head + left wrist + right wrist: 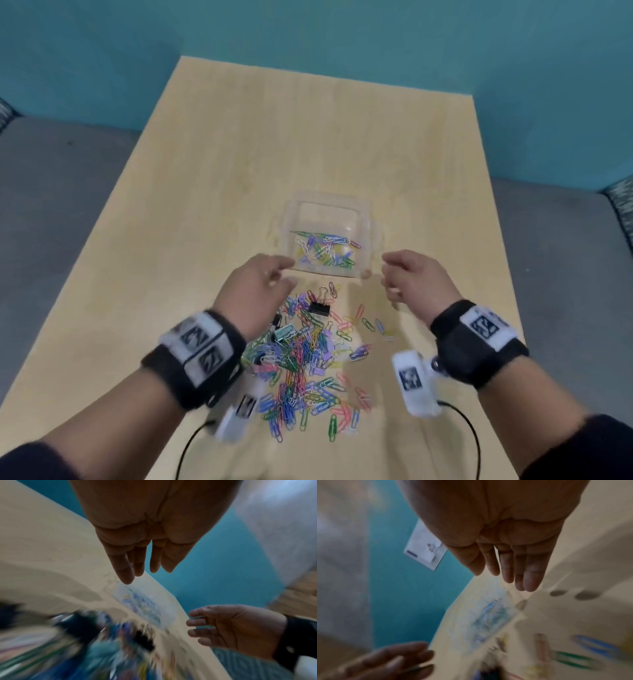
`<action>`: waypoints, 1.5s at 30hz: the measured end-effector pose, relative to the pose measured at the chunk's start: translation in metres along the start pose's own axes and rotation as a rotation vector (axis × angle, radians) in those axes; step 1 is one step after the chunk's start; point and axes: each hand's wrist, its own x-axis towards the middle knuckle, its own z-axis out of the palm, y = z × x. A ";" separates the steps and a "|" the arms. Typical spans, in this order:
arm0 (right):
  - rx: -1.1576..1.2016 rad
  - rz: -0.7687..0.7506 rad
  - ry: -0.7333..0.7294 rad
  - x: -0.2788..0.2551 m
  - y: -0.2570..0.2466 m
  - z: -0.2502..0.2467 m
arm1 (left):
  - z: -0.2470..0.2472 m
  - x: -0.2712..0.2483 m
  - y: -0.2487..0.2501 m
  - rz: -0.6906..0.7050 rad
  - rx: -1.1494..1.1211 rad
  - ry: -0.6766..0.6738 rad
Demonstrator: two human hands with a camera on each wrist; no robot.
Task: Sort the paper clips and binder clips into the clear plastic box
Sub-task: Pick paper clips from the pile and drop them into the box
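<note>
A clear plastic box [364, 219] stands mid-table with several coloured paper clips [325, 251] lying in its near part. Nearer me, a heap of coloured paper clips [301, 356] spreads over the table, with a black binder clip [319, 307] at its far edge. My left hand [260, 291] hovers at the box's near left corner with fingers straight and nothing held, as the left wrist view [135, 563] confirms. My right hand [411, 277] hovers at the near right corner, fingers relaxed and empty [513, 572]. Both wrist views are blurred.
The wooden table [239, 154] is bordered by a grey couch [58, 192] on both sides and a teal wall [308, 31] behind. Cables [469, 428] run from the wrist cameras near the front edge. A white card [423, 550] hangs on the wall.
</note>
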 end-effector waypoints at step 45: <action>-1.086 -0.393 -0.107 -0.172 0.147 0.084 | 0.028 -0.209 -0.145 0.478 0.885 -0.180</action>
